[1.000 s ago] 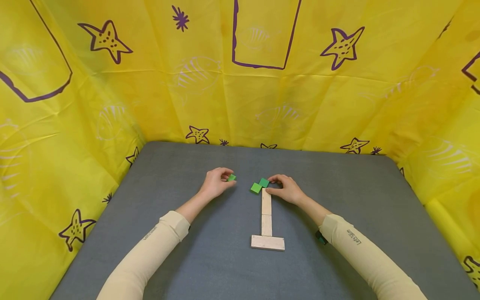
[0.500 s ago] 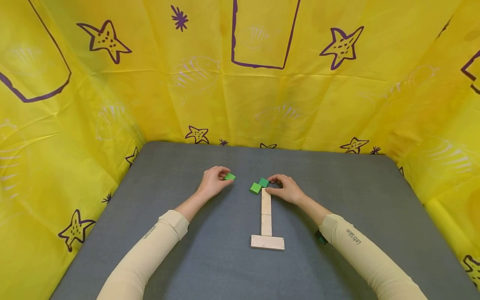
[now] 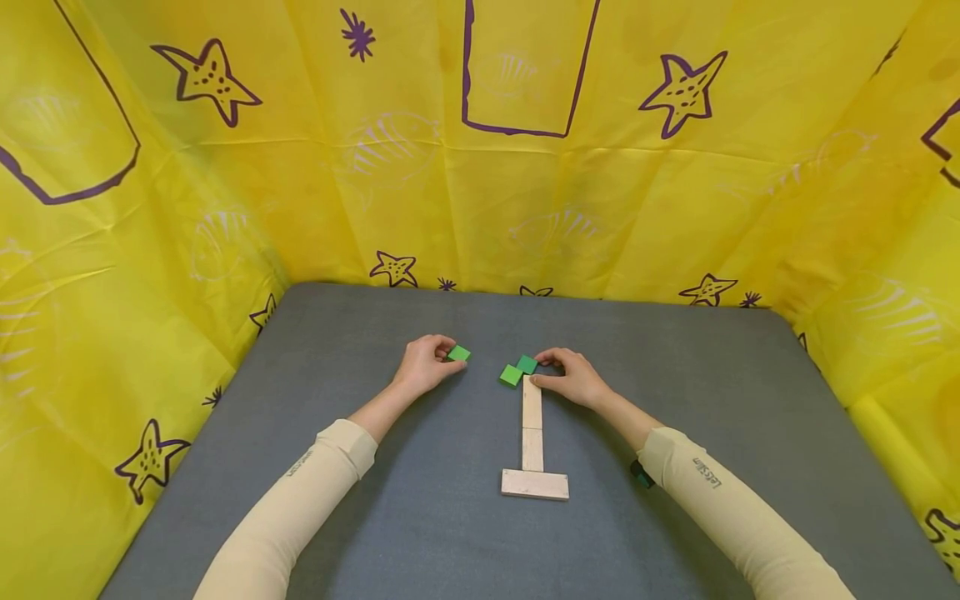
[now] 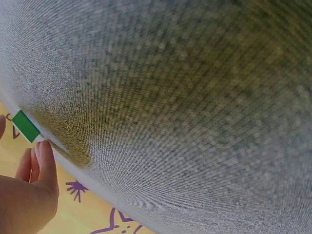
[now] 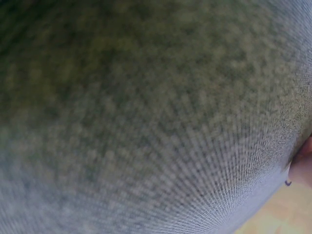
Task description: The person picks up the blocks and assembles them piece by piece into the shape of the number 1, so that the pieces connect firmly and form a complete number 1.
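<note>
In the head view my left hand (image 3: 426, 365) pinches a light green block (image 3: 459, 354) between thumb and fingers, left of the other pieces. The left wrist view shows this block (image 4: 26, 126) at its left edge by the fingertips. My right hand (image 3: 573, 377) has thumb and forefinger at the right corner of a dark green block (image 3: 527, 364), the thumb also over the end of a pale wooden plank (image 3: 532, 402). Another light green block (image 3: 511, 376) lies against the dark one. Only a bit of the right hand (image 5: 303, 165) shows in its wrist view.
A second pale plank (image 3: 532, 451) continues the first toward me and meets a crosswise plank (image 3: 535, 484). All lie on a grey cloth-covered table (image 3: 420, 517). Yellow curtains (image 3: 555, 183) with starfish drawings surround its back and sides.
My left hand has shifted slightly left with its light green block, tilting the block a little. The right hand and the laid pieces have stayed in place.
</note>
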`<action>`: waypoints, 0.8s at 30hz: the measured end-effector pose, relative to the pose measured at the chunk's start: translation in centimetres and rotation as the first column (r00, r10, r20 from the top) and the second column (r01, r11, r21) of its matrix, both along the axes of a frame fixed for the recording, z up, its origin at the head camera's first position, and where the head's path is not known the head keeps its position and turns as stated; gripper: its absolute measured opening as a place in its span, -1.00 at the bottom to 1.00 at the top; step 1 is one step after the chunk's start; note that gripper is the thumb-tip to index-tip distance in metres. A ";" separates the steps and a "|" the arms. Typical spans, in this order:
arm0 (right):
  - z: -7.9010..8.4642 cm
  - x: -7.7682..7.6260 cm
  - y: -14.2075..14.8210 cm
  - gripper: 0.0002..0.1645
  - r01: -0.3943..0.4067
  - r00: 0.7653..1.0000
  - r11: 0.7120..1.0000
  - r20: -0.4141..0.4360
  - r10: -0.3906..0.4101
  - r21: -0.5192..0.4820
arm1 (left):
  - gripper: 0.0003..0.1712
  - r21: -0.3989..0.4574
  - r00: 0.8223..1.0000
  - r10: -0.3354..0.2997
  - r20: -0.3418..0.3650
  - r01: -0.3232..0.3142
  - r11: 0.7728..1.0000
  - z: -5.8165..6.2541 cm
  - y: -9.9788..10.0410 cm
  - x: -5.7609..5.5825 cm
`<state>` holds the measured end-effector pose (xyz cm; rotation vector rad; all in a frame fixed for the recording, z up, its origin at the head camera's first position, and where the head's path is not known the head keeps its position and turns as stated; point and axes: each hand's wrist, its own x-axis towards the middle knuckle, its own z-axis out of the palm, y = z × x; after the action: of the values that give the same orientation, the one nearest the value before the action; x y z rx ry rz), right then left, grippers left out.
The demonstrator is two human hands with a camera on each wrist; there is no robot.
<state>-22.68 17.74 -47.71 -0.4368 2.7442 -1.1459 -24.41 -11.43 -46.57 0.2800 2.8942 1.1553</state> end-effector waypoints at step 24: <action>-0.2 -0.1 0.0 -0.53 -0.003 1.000 1.000 -0.005 0.003 -0.004 | -0.53 0.016 0.999 0.047 0.017 -0.047 0.999 -0.5 0.4 0.3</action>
<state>-22.77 17.72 -47.94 -0.4450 2.7452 -1.1513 -24.16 -11.02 -47.03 0.2027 2.8932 1.1832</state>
